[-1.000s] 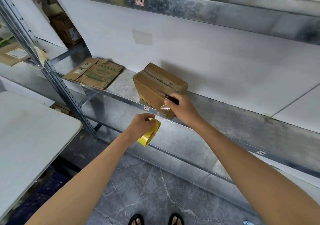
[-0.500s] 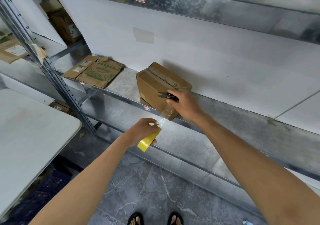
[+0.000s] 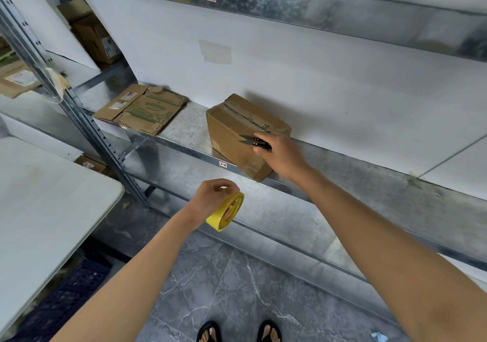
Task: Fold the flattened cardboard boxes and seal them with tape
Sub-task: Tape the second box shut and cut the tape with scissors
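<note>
- A folded cardboard box stood on the metal shelf, its lower front corner jutting slightly over the shelf's front edge and its back close to the white wall.
- Tape ran along the closed top seam and down the near end of the box.
- The right hand rested against the box's near end, fingers clenched round a small pair of black snips whose blades pointed left across the box's front face.
- The left hand hung below the shelf's front edge, apart from the box, its fingers grasping a yellow tape roll; the thumb and forefinger were pinched together at the top of the roll.
- No strip of tape could be made out between the roll and the box.
- Flattened cardboard boxes lay in a stack toward the left end of the same shelf, near the upright post, one printed in green.
- A white table stood at the left, lower than the shelf.
- Two sandalled feet showed on the grey marbled floor.
</note>
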